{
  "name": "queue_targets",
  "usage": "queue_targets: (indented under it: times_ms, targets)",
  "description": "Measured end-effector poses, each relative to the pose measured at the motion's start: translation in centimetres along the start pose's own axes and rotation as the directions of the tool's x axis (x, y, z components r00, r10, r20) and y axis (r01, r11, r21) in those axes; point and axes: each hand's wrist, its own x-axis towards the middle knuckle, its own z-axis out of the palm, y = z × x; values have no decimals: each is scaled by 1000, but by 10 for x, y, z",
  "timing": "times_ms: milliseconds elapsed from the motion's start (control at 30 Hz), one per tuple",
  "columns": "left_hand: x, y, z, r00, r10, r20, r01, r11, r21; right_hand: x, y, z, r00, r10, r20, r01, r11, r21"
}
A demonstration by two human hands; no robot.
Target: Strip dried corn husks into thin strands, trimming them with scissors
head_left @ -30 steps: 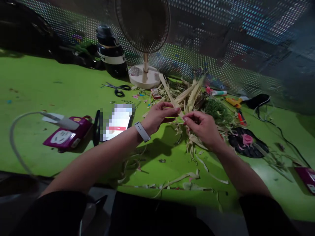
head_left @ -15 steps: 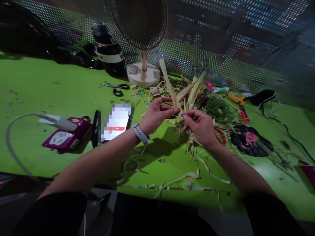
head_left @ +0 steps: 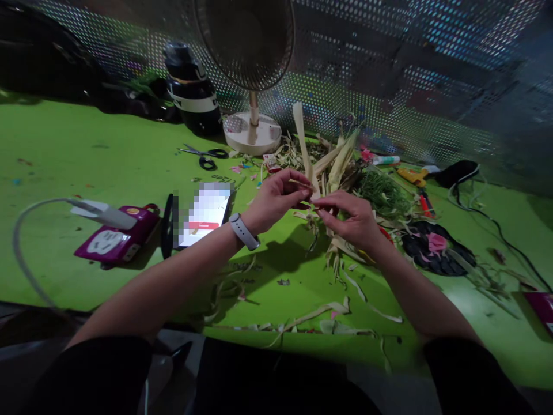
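Observation:
A pale strip of dried corn husk [head_left: 303,141] stands up between my two hands, its wide end pointing away from me. My left hand [head_left: 280,199] pinches its lower end between thumb and fingers. My right hand [head_left: 349,216] meets it there, thumb and fingertips closed on the same end; the exact grip is small and partly hidden. Just behind my hands lies a heap of husks [head_left: 343,164], with a bunch of green strands [head_left: 382,193] to its right. Red handles [head_left: 386,234] show partly behind my right wrist.
On the left are a phone [head_left: 205,216] on a stand, a purple power socket [head_left: 118,233] and scissors [head_left: 205,155]. A fan [head_left: 253,135] and a dark bottle [head_left: 194,104] stand behind. At right lie a yellow glue gun [head_left: 412,176] and a black dish [head_left: 417,248]. Husk scraps [head_left: 319,314] litter the front.
The upright husk strip has shifted slightly right and stands straighter. My right-hand fingers have moved a little left, stretching across the strip's lower end.

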Motion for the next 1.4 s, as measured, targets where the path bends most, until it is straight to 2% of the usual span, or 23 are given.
queue_targets:
  times_ms: [100, 200, 400, 567, 700, 900, 1067, 1233, 1400]
  targets:
    - [0, 1, -2, 1000, -2, 14, 2, 1000, 27, 2, 5, -1, 994, -96, -43, 93, 994, -57]
    - [-2, 1, -1, 1000, -2, 25, 0, 998, 66, 2, 10, 1, 989, -133, -66, 129, 990, -63]
    - [-3, -4, 2, 1000, -13, 23, 11, 998, 65, 1, 10, 8, 978, -118, -171, 117, 993, -15]
    - [-5, -6, 6, 999, -48, -17, 47, 999, -23, 0, 7, 11, 980, -114, -163, 111, 993, -24]
    - [-6, -6, 8, 999, -50, 3, 51, 997, -55, 0, 5, 11, 976, -98, -196, 102, 995, 13]
    - [-7, -9, 6, 997, -37, 74, 46, 989, -137, 1, 5, 14, 962, 82, -261, -33, 982, 185]
    - [-9, -8, 8, 991, -49, 128, 70, 983, -169, 3, 7, 16, 947, 242, -212, -146, 910, 388]
    - [-9, -10, 9, 988, -56, 146, 84, 976, -199, 4, 10, 20, 920, 309, -242, -163, 862, 479]
    - [-9, -16, 11, 991, -62, 122, 85, 979, -186, 5, 14, 23, 917, 377, -127, -234, 770, 594]
